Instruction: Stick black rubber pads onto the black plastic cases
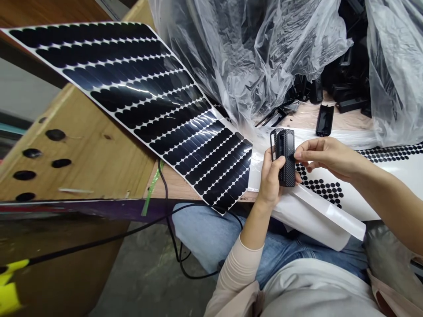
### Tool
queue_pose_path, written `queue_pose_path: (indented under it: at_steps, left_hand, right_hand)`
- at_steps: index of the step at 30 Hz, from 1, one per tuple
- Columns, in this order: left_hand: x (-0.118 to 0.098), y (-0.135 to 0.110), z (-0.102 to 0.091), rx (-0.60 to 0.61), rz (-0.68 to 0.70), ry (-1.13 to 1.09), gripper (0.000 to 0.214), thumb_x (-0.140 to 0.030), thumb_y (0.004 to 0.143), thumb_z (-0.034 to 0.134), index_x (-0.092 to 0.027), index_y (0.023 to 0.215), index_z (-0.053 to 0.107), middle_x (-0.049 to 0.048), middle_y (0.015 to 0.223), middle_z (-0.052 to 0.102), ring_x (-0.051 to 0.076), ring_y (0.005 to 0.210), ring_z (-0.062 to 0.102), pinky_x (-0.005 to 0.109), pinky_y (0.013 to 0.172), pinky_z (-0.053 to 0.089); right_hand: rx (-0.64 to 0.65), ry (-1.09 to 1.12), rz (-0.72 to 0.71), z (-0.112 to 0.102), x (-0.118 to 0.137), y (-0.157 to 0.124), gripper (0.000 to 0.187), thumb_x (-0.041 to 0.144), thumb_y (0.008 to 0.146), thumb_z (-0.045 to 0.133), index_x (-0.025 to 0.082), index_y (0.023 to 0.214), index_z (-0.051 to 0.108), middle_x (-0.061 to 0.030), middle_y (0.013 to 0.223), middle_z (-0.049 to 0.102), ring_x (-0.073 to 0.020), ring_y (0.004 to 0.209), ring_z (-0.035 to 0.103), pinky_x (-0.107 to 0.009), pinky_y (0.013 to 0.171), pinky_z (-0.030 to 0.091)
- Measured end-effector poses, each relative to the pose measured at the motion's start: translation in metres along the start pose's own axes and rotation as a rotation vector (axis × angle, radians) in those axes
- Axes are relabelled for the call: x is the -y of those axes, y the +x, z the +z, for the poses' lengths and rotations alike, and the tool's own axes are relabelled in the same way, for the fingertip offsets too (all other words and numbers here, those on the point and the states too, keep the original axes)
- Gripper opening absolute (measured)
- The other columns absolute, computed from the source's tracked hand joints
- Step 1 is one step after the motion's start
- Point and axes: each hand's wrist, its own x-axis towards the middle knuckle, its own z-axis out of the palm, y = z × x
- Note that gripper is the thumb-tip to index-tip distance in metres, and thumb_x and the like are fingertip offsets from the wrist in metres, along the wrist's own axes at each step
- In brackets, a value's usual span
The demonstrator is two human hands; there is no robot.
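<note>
Head view, center of frame: left hand (pixel 270 177) fingers clamped around black carbon-weave case (pixel 286 163); right hand (pixel 325 156) fingers pinching its edge.

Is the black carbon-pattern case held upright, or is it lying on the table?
Upright: the case stands on end, held up in the left hand, with the right hand touching its side.

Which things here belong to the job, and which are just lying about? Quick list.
In the job:
left hand gripping the case, carbon-textured black
right hand, fingertips at the case's edge
dot sheet, under the hands

Lying about, as far as I can tell:
oval sheet
plastic bag
black parts
cable
wooden board
</note>
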Motion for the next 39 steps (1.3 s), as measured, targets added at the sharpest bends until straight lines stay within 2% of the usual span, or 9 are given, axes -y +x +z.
queue_pose_path:
  at_steps: [7,12,18,32,35,39]
  left_hand:
    - [0.0,0.0,0.001,-0.012,0.001,-0.005,0.052,-0.056,0.091,0.071,-0.026,0.125,0.046,-0.0054,0.074,0.068,0.02,0.059,0.075,0.025,0.054,0.054]
    - [-0.001,-0.001,0.001,-0.005,0.006,-0.012,0.053,-0.056,0.091,0.072,-0.026,0.127,0.046,-0.0051,0.078,0.069,0.018,0.057,0.074,0.025,0.053,0.054]
    - [-0.001,0.0,0.001,-0.013,0.004,-0.021,0.056,-0.056,0.09,0.074,-0.026,0.128,0.047,-0.0058,0.077,0.069,0.016,0.05,0.069,0.024,0.048,0.051]
    - [-0.002,-0.001,0.002,-0.021,0.007,-0.014,0.055,-0.054,0.089,0.074,-0.027,0.128,0.048,-0.0073,0.076,0.067,0.014,0.049,0.067,0.022,0.047,0.05]
    - [-0.002,-0.001,0.002,-0.019,0.0,-0.027,0.055,-0.054,0.089,0.075,-0.027,0.128,0.048,-0.0063,0.08,0.068,0.014,0.05,0.067,0.024,0.049,0.053]
    - [-0.002,-0.001,0.0,-0.034,-0.008,-0.064,0.053,-0.051,0.087,0.078,-0.027,0.126,0.052,-0.0049,0.087,0.07,0.012,0.05,0.066,0.024,0.05,0.052]
  right_hand:
    - [0.012,-0.016,-0.015,-0.002,-0.002,0.001,0.044,0.053,0.06,0.105,0.021,0.074,0.08,-0.0027,0.076,0.071,-0.0151,0.071,0.062,-0.027,0.061,0.053]
    - [-0.037,-0.097,-0.093,0.001,0.0,-0.002,0.047,0.058,0.062,0.103,0.02,0.076,0.081,-0.0027,0.076,0.074,-0.0136,0.064,0.059,-0.029,0.062,0.051]
    - [-0.062,-0.235,-0.187,0.003,0.003,-0.006,0.051,0.068,0.067,0.098,0.022,0.079,0.081,-0.0051,0.08,0.076,-0.0173,0.066,0.062,-0.033,0.063,0.052]
    - [-0.132,-0.457,-0.307,0.007,0.007,-0.011,0.048,0.07,0.078,0.089,0.023,0.077,0.078,-0.0047,0.075,0.074,-0.0217,0.071,0.066,-0.037,0.07,0.054]
    - [-0.152,-0.515,-0.38,0.011,0.003,-0.013,0.04,0.062,0.087,0.084,0.024,0.082,0.074,-0.0055,0.082,0.074,-0.0231,0.076,0.068,-0.036,0.068,0.054]
    - [-0.228,-0.511,-0.49,0.015,-0.005,-0.012,0.032,0.052,0.091,0.081,0.025,0.101,0.065,-0.0072,0.111,0.073,-0.023,0.085,0.071,-0.034,0.065,0.055]
